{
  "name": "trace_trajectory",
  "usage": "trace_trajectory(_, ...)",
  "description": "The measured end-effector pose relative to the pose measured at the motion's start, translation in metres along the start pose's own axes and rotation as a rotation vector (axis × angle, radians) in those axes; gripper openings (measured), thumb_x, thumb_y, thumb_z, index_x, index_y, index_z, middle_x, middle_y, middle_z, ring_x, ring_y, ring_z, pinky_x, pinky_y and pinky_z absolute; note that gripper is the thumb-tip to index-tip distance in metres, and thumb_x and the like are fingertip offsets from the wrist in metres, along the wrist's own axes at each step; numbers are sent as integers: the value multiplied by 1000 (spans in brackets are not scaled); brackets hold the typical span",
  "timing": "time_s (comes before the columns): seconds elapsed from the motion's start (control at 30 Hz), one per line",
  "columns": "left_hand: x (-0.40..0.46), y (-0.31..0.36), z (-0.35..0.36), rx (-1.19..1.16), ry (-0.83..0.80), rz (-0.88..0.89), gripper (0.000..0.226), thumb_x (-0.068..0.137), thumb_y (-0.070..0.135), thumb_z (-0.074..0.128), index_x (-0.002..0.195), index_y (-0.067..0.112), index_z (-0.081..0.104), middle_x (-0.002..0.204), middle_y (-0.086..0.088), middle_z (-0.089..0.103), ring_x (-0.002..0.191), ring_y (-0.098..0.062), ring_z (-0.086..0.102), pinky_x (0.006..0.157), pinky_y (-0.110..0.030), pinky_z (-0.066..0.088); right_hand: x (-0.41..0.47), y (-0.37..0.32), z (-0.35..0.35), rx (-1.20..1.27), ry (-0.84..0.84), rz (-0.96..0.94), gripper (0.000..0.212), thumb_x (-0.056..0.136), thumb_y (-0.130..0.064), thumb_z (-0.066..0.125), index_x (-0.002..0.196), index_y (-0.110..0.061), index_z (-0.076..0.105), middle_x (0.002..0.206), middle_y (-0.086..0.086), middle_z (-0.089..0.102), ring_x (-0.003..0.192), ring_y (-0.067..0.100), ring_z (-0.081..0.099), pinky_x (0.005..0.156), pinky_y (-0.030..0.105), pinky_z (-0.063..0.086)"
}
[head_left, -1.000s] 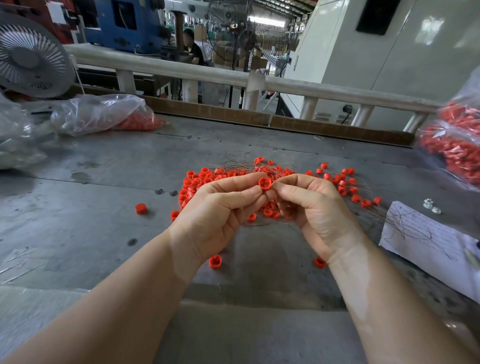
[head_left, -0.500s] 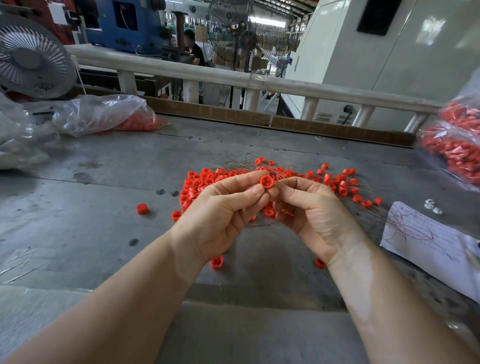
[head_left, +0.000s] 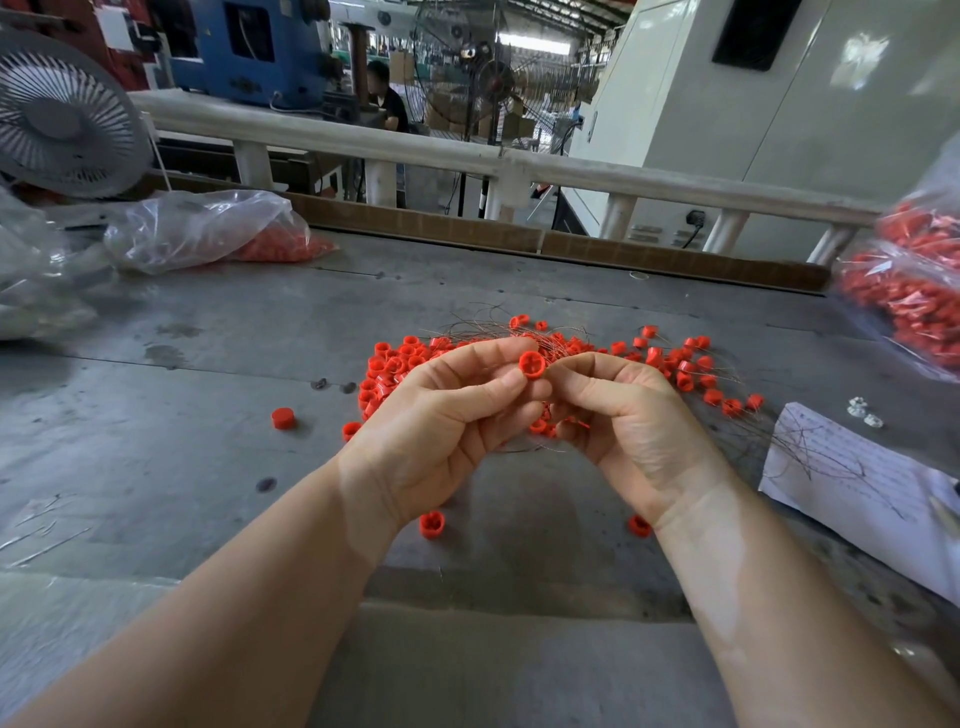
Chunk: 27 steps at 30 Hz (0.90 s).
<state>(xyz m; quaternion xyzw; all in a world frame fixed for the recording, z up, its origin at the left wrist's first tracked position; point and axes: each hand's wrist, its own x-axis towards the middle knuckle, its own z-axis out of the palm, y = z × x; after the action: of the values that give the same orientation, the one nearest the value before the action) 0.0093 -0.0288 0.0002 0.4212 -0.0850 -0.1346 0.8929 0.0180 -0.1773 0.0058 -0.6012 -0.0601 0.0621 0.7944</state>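
Cap (head_left: 531, 364), red, frame centre, above the pile (head_left: 395, 364) on the worktop (head_left: 208, 415): left hand (head_left: 447, 421) pinches it, right hand (head_left: 639, 415) nips its right edge, any wire too thin to see; step judged wire-threading, next needing steady, fine feeding.

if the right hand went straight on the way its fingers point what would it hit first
The red cap pinched by the left hand: the right hand points up-left at it, fingertips beside it; contact is unclear.
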Motion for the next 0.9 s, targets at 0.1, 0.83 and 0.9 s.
trace_trajectory(0.1, 0, 1, -1, 18, -45, 9, 26, 69, 3, 58, 83, 14, 77, 76, -7, 71, 69, -11, 70, 63, -18, 56, 0, -1, 0, -9, 4, 1, 3, 60, -16, 68, 59, -14, 69, 56, -2, 64, 47, 3, 56, 42, 15, 44)
trace_trajectory(0.83, 1, -1, 2, -101, 6, 22, 23, 68, -1, 56, 77, 5, 76, 87, -10, 73, 75, -11, 71, 63, -16, 55, 3, 4, -2, -55, 6, 13, 6, 60, -20, 71, 62, -14, 71, 58, -1, 62, 50, 5, 53, 46, 15, 42)
trace_trajectory(0.9, 1, -1, 0, -110, 10, 28, 23, 68, -1, 56, 77, 6, 76, 84, -10, 73, 75, -11, 71, 63, -16, 55, 3, 3, -2, -72, 8, 10, 10, 58, -23, 72, 63, -14, 71, 60, -1, 64, 51, 5, 54, 47, 15, 43)
